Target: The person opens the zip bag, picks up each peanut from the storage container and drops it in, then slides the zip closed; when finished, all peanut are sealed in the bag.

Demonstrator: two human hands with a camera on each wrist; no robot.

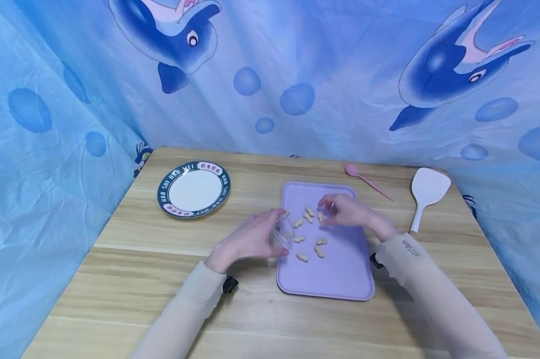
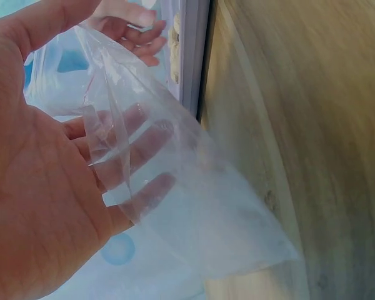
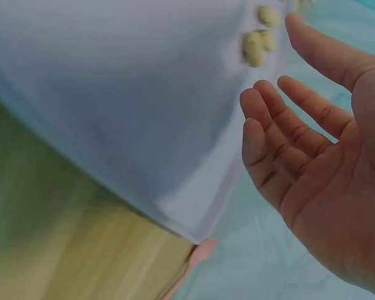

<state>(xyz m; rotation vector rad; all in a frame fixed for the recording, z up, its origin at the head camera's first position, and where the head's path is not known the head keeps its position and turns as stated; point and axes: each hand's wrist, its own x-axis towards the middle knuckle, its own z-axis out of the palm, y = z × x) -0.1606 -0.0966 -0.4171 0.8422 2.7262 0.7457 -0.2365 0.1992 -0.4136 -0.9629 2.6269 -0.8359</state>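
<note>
My left hand (image 1: pixel 252 237) holds a clear plastic bag (image 2: pixel 200 212) at the left edge of a lilac tray (image 1: pixel 337 279). In the left wrist view the thumb is at the bag's upper edge, and the other fingers show through the film. Several unshelled peanuts (image 1: pixel 319 251) lie scattered over the tray's middle. Above the tray's right half is my right hand (image 1: pixel 348 210), its fingertips close to the peanuts. The right wrist view shows that hand's fingers (image 3: pixel 300 134) loosely bent and apart, with nothing between them.
To the left stands a white plate (image 1: pixel 196 189) with a dark green lettered rim. A pink spoon (image 1: pixel 368 182) lies behind the tray's right corner, and a white spatula (image 1: pixel 427 189) farther right. A blue dolphin-print curtain (image 1: pixel 341 119) borders the wooden table (image 1: pixel 140 279).
</note>
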